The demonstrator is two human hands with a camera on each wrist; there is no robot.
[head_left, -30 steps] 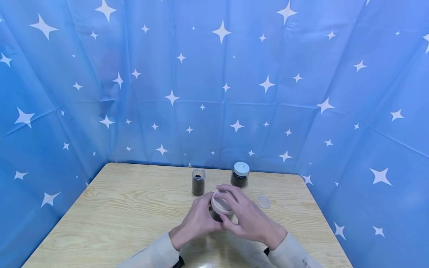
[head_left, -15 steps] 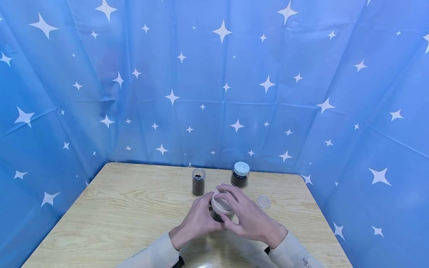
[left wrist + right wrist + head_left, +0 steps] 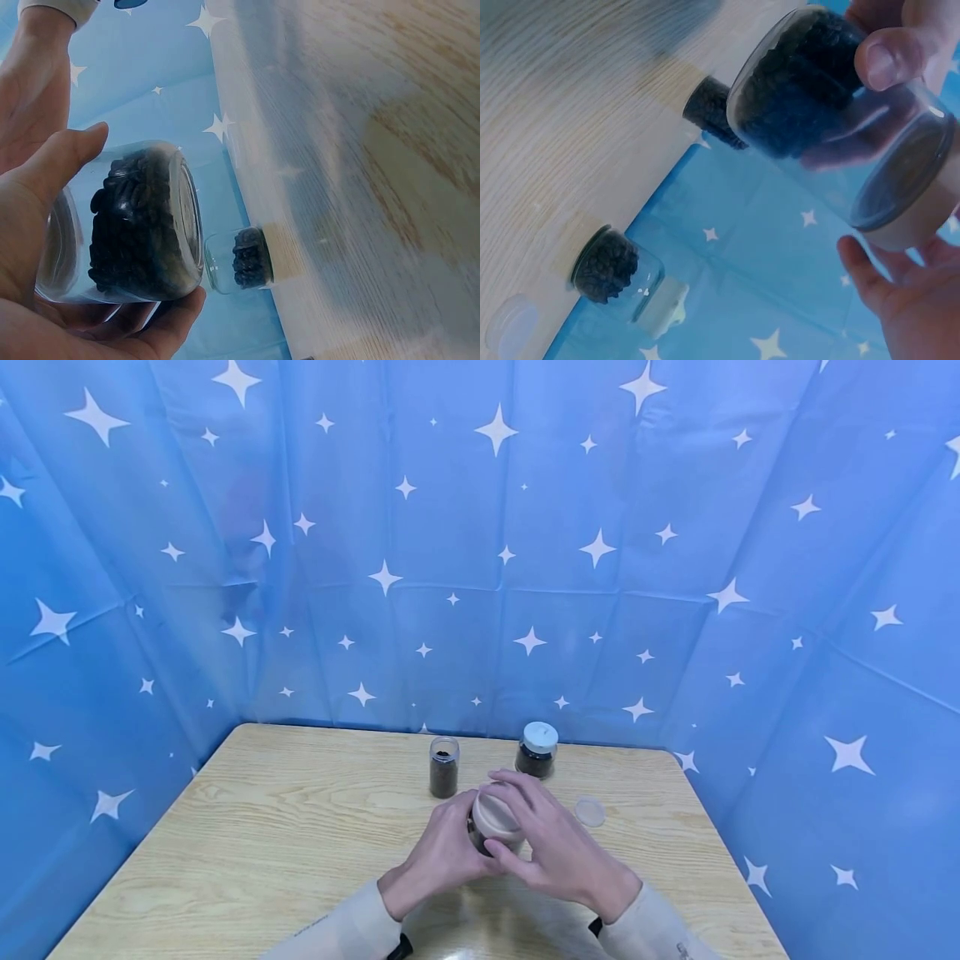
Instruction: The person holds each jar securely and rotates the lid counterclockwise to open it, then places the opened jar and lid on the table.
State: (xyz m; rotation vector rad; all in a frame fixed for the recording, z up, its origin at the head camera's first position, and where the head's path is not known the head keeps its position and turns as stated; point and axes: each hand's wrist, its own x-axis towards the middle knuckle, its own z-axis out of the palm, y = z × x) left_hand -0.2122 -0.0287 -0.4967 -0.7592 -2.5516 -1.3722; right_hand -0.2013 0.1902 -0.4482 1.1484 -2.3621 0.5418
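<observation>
My left hand grips a clear jar part filled with dark, bean-like pieces. Its thumb and fingers wrap the jar's side above the table. On the jar's mouth sits a pale lid, and my right hand holds it, thumb at the near edge and fingers over the far edge. In the right wrist view, fingers of the right hand lie around the lid, while the left thumb presses on the glass. The jar is tilted in both wrist views.
Toward the back of the wooden table stand a lidless jar of dark grains and a jar with a light blue lid. A clear round lid lies right of my hands. A starry blue curtain surrounds the table.
The right hand's fingers and thumb have shifted slightly around the lid, the thumb a little to the left. The left hand and the jar have stayed in place.
</observation>
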